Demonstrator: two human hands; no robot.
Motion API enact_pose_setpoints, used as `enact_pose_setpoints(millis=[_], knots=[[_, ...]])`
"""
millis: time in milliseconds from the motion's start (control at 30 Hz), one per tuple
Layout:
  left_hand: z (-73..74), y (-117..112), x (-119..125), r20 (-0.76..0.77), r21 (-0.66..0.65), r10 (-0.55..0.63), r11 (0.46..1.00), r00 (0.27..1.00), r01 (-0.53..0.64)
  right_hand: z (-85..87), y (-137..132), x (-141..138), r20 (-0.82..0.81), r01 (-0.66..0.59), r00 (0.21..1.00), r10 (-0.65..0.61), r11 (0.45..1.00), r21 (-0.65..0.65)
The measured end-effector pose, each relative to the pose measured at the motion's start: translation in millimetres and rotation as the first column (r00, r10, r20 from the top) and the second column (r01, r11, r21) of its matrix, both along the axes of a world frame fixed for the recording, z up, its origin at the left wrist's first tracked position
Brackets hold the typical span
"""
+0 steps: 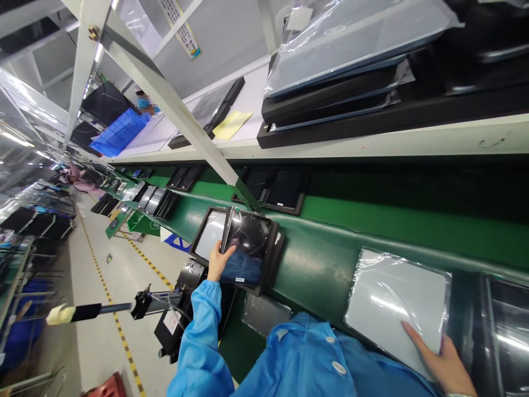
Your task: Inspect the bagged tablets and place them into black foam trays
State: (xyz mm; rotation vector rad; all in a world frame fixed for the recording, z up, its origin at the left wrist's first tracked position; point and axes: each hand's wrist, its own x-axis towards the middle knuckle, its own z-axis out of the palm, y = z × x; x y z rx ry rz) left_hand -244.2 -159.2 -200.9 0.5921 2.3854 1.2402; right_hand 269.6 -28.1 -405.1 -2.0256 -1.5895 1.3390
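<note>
1. While the left hand (219, 262) is closed on the left edge of a dark, glossy rectangular panel (248, 237), its thumb lies over the front face near that edge.
2. Dark panel sits at the near-left part of the long green work surface (318, 248), tilted in view. Thick dark tray edges show along its right side and below.
3. Just left of it, partly overlapped: a pale grey rectangular panel (210, 234) in a dark frame-like tray (197, 251).
4. Right hand (448, 361) is at the lower right edge of a silver-grey rectangular panel (392, 298) in clear plastic film. Thumb flat on the face, other fingers mostly hidden; can't tell if they grip underneath.
5. Silver-grey panel's near edge reaches the blue buttoned jacket (309, 358). Film sticks out past its left and top edges.
6. Room: a wide strip of green surface shows between the two held or touched panels. Right side is tighter: a black glossy film-wrapped stack (510, 331) is just beside the silver-grey panel.
7. Far side: a recessed green belt (392, 204) runs under the white shelf (413, 140). A black tray with dark panels (285, 190) is on it, behind the slanting white metal post (165, 99).
8. Low left: a black jointed stand (177, 325) near the left sleeve (202, 331).
</note>
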Motion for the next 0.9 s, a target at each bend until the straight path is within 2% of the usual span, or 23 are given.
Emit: enact_pose_setpoints(millis=[133, 267, 333, 400, 467, 567, 667, 800, 900], knots=[[-1.4, 0, 52, 0.19, 0.169, 0.041, 0.983, 0.981, -0.074, 10.9, 6, 2, 0.009, 0.097, 0.995, -0.096, 0.993, -0.068], [-11.7, 14, 117, 0.393, 0.232, 0.039, 0.963, 0.919, -0.139, 33.8, 19, -1, 0.041, 0.121, 0.991, -0.124, 0.989, 0.081], [-12.5, 24, 146, 0.451, 0.256, 0.02, 0.955, 0.892, -0.15, 52.5, 24, -6, -0.026, 0.078, 0.997, -0.075, 0.985, 0.157], [-10.8, 35, 170, 0.485, 0.273, -0.007, 0.951, 0.875, -0.144, 74.4, 26, -18, -0.152, 0.007, 0.988, 0.021, 0.984, 0.178], [-8.7, 45, 190, 0.488, 0.28, -0.026, 0.951, 0.873, -0.128, 95.4, 24, -36, -0.323, -0.085, 0.937, 0.134, 0.984, 0.159], [-6.2, 56, 215, 0.453, 0.266, -0.039, 0.959, 0.891, -0.093, 116.5, 17, -68, -0.526, -0.177, 0.818, 0.233, 0.972, 0.156], [-3.3, 61, 236, 0.423, 0.252, -0.069, 0.967, 0.903, -0.045, 119.8, 12, -88, -0.58, -0.127, 0.792, 0.188, 0.981, 0.144], [-0.9, 62, 253, 0.439, 0.271, -0.13, 0.963, 0.889, 0.007, 114.2, 12, -89, -0.604, -0.036, 0.792, 0.091, 0.994, 0.102], [-4.6, 62, 256, 0.476, 0.275, -0.147, 0.961, 0.867, 0.012, 120.5, 12, -81, -0.63, 0.002, 0.775, 0.054, 0.996, 0.088]])
